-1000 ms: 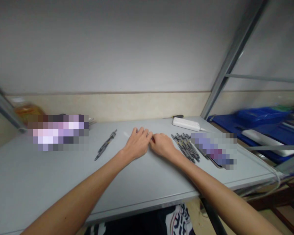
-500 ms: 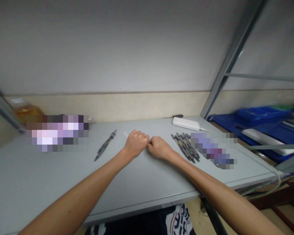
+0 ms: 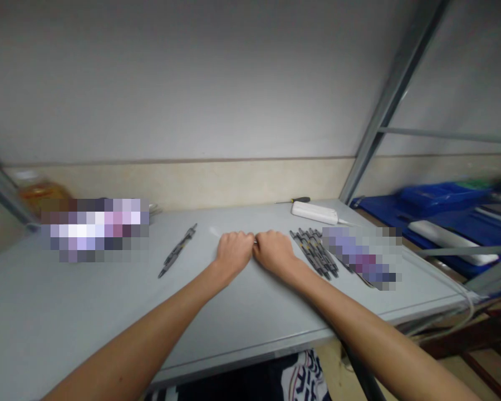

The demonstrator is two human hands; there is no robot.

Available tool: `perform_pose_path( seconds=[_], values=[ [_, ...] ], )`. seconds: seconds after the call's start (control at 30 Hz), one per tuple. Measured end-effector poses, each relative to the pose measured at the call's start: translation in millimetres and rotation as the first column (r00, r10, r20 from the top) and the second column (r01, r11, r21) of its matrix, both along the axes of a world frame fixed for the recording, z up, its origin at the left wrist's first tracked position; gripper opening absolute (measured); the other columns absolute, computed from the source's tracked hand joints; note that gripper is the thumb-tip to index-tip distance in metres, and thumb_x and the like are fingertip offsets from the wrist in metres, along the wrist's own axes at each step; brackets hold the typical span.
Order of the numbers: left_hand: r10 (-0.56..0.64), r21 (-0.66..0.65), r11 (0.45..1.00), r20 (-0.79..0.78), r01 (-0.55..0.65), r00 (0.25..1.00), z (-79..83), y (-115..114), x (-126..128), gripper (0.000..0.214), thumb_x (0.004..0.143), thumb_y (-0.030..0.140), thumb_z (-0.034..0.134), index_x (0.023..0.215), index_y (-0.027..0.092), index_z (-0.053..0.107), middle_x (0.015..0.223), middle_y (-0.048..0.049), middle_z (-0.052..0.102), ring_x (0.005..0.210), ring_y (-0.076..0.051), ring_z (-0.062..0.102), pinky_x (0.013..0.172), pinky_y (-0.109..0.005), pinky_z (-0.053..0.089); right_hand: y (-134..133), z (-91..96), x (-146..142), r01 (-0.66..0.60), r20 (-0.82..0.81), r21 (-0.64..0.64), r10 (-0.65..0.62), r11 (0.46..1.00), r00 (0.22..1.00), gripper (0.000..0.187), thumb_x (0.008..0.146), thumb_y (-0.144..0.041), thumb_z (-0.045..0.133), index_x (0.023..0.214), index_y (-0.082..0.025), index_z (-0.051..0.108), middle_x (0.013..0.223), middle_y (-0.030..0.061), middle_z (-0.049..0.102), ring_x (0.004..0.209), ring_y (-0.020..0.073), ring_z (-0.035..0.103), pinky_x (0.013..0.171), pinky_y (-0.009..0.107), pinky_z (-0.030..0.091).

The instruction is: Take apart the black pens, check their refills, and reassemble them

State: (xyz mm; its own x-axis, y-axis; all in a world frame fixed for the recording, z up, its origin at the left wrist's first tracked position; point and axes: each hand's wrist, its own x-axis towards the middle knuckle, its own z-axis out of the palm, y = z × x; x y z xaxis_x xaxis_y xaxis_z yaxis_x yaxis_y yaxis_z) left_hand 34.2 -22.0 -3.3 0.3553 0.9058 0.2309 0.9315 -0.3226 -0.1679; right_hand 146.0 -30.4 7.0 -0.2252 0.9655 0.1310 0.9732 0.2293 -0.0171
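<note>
My left hand [image 3: 234, 249] and my right hand [image 3: 275, 250] are closed into fists, knuckles up, side by side over the middle of the grey desk [image 3: 234, 334]. Between them shows a short shiny bit of a thin pen [image 3: 256, 242]; both fists grip it, and the rest is hidden inside the fingers. Left of my hands lie grey pens [image 3: 177, 250], close together and slanted, so I cannot tell exactly how many. A row of several similar grey pens [image 3: 315, 253] with yellowish marks lies just right of my right hand.
Blurred-out items sit at the left [image 3: 96, 228] and right [image 3: 359, 256]. Behind the right-hand pens are a white power strip [image 3: 314, 212] and a screwdriver [image 3: 300, 199]. An amber-filled bottle [image 3: 44, 195] stands back left. A metal frame post [image 3: 394, 106] rises at right, beside blue trays [image 3: 442, 197].
My fists have rolled level, knuckles now facing forward, and a little of the pen shows between them. The view has shifted slightly; the pens on the desk lie as before.
</note>
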Motion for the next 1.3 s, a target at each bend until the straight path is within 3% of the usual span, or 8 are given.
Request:
perform_pose_path(
  seconds=[0.17, 0.27, 0.33, 0.37, 0.5, 0.57, 0.83, 1.3],
  values=[
    [-0.092, 0.163, 0.983, 0.024, 0.087, 0.995, 3.0, -1, -1, 0.016, 0.082, 0.016, 0.042, 0.090, 0.016, 0.056, 0.079, -0.0098, 0.065, 0.079, -0.024, 0.060, 0.067, -0.035, 0.041, 2, 2.7, 3, 0.034, -0.037, 0.049, -0.032, 0.998, 0.999, 0.036, 0.086, -0.028, 0.034, 0.095, -0.016, 0.066, 0.090, 0.0169, 0.067, 0.085, 0.0254, 0.063, 0.070, 0.033, 0.044],
    [-0.224, 0.273, 0.934, -0.054, 0.230, 0.973, 4.6, 0, -5, 0.012, 0.082, 0.014, 0.043, 0.087, 0.016, 0.054, 0.085, -0.0100, 0.061, 0.089, -0.025, 0.054, 0.073, -0.037, 0.038, 13, 5.3, 9, 0.034, -0.162, -0.131, -0.055, 0.991, 0.985, 0.040, 0.085, -0.034, 0.035, 0.091, -0.011, 0.067, 0.091, 0.0180, 0.068, 0.081, 0.0237, 0.064, 0.064, 0.028, 0.043],
    [-0.269, 0.285, 0.915, -0.096, 0.285, 0.958, 3.9, 2, -6, 0.013, 0.083, 0.012, 0.041, 0.086, 0.016, 0.053, 0.085, -0.0097, 0.060, 0.088, -0.024, 0.053, 0.072, -0.036, 0.037, 20, 6.7, 12, -0.092, -0.255, -0.324, 0.006, 0.942, 0.967, 0.043, 0.084, -0.038, 0.038, 0.087, -0.008, 0.068, 0.086, 0.0169, 0.069, 0.077, 0.0199, 0.064, 0.060, 0.022, 0.040],
    [-0.271, 0.277, 0.916, -0.104, 0.290, 0.957, 3.2, 3, -6, 0.014, 0.084, 0.011, 0.040, 0.085, 0.016, 0.053, 0.084, -0.0097, 0.059, 0.087, -0.024, 0.054, 0.072, -0.036, 0.038, 22, 6.6, 13, -0.114, -0.270, -0.356, 0.014, 0.928, 0.963, 0.043, 0.084, -0.039, 0.038, 0.086, -0.008, 0.069, 0.085, 0.0167, 0.069, 0.076, 0.0195, 0.064, 0.059, 0.022, 0.040],
    [-0.202, 0.174, 0.961, -0.087, 0.214, 0.976, 1.4, 4, -4, 0.016, 0.084, 0.009, 0.041, 0.083, 0.013, 0.056, 0.078, -0.0109, 0.063, 0.081, -0.023, 0.060, 0.072, -0.034, 0.041, 17, 0.0, 9, 0.032, -0.118, -0.126, -0.047, 0.992, 0.992, 0.040, 0.083, -0.034, 0.037, 0.091, -0.011, 0.068, 0.092, 0.0191, 0.067, 0.083, 0.0251, 0.063, 0.067, 0.029, 0.044],
    [-0.164, 0.106, 0.979, -0.075, 0.172, 0.984, 2.3, 4, -2, 0.018, 0.084, 0.010, 0.041, 0.083, 0.013, 0.059, 0.077, -0.0122, 0.065, 0.078, -0.023, 0.062, 0.068, -0.033, 0.043, 11, -4.1, 6, 0.033, -0.059, -0.050, -0.036, 0.998, 0.998, 0.040, 0.084, -0.033, 0.034, 0.093, -0.012, 0.068, 0.092, 0.0188, 0.067, 0.085, 0.0265, 0.063, 0.069, 0.033, 0.045],
    [-0.026, -0.049, 0.998, -0.017, 0.025, 1.000, 8.1, 0, 1, 0.025, 0.085, 0.012, 0.040, 0.088, 0.014, 0.065, 0.083, -0.0142, 0.069, 0.082, -0.023, 0.066, 0.066, -0.030, 0.048, 4, -4.1, 3, -0.007, 0.043, 0.008, 0.007, 1.000, 0.999, 0.041, 0.088, -0.027, 0.031, 0.093, -0.012, 0.068, 0.090, 0.0191, 0.066, 0.086, 0.0258, 0.063, 0.072, 0.033, 0.045],
    [0.015, -0.135, 0.991, 0.016, -0.012, 1.000, 8.2, -2, 2, 0.028, 0.083, 0.013, 0.040, 0.088, 0.014, 0.068, 0.084, -0.0154, 0.068, 0.083, -0.023, 0.066, 0.069, -0.031, 0.050, 2, -2.1, 3, -0.059, 0.118, -0.003, 0.059, 0.998, 0.991, 0.037, 0.088, -0.021, 0.031, 0.095, -0.016, 0.067, 0.087, 0.0167, 0.067, 0.085, 0.0257, 0.064, 0.069, 0.033, 0.046]
  ],
)
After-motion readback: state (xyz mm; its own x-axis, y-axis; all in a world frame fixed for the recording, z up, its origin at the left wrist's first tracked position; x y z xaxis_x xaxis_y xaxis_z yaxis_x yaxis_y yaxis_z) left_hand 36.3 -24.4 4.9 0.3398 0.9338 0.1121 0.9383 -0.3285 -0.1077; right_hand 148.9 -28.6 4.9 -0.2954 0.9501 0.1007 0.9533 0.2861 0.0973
